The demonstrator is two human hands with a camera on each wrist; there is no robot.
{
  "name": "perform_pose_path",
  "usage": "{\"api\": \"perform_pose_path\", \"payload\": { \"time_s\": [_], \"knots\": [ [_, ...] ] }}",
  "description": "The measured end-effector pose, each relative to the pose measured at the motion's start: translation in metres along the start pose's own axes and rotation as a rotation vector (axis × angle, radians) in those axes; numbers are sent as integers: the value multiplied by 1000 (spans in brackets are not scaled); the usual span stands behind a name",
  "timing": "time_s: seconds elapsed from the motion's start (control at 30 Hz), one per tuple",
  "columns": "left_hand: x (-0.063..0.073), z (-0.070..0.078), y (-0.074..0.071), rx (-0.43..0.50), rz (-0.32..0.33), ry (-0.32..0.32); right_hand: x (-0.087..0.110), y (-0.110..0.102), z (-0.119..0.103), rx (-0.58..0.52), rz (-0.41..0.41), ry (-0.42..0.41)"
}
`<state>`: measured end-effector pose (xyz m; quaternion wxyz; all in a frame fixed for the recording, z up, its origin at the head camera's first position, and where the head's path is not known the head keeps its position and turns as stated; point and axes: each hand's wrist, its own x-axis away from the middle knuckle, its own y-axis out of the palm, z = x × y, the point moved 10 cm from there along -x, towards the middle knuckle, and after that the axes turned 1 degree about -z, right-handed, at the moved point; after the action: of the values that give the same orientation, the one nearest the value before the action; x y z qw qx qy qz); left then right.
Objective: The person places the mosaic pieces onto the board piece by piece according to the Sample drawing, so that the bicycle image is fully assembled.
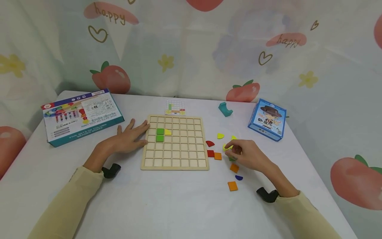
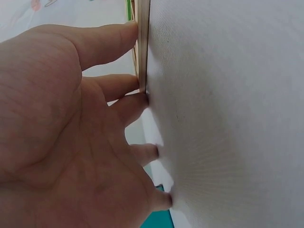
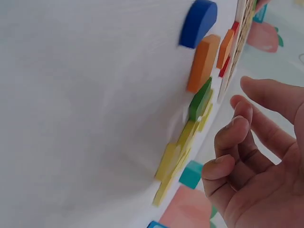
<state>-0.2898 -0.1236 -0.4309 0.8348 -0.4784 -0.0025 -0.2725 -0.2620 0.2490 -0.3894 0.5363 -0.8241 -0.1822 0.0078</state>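
Note:
A wooden grid board point(image 1: 174, 168) lies flat on the white table. Two green squares point(image 1: 159, 138) and a yellow quarter-round point(image 1: 168, 132) sit in its upper left cells. My left hand point(image 1: 128, 137) has its fingers spread, with thumb and fingertips at the board's left edge point(image 2: 143, 47). Over the loose pieces right of the board hovers my right hand point(image 1: 249, 154), fingers loosely bent. In the right wrist view a gap shows between thumb and fingers, with nothing held. Closest beneath are yellow pieces point(image 3: 167, 161) and a green piece point(image 3: 200, 100), partly hidden by the hand in the head view.
Also loose are a red quarter-round point(image 1: 210, 143), red square point(image 1: 210, 153), several orange squares point(image 1: 232, 186) and a blue half-round point(image 1: 238, 178). A pattern card point(image 1: 175, 103) lies behind the board. Further out are a teal block point(image 1: 225, 109), a blue box point(image 1: 267, 120) and a larger box point(image 1: 83, 116).

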Motion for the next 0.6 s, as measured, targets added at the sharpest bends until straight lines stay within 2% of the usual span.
{"api": "perform_pose_path", "payload": {
  "time_s": [0.3,0.6],
  "knots": [
    [-1,1,0,3,-7,-8,18,0,21,21,-15,-2],
    [-2,-2,2,-5,-6,-11,22,3,29,16,-34,15]
  ]
}}
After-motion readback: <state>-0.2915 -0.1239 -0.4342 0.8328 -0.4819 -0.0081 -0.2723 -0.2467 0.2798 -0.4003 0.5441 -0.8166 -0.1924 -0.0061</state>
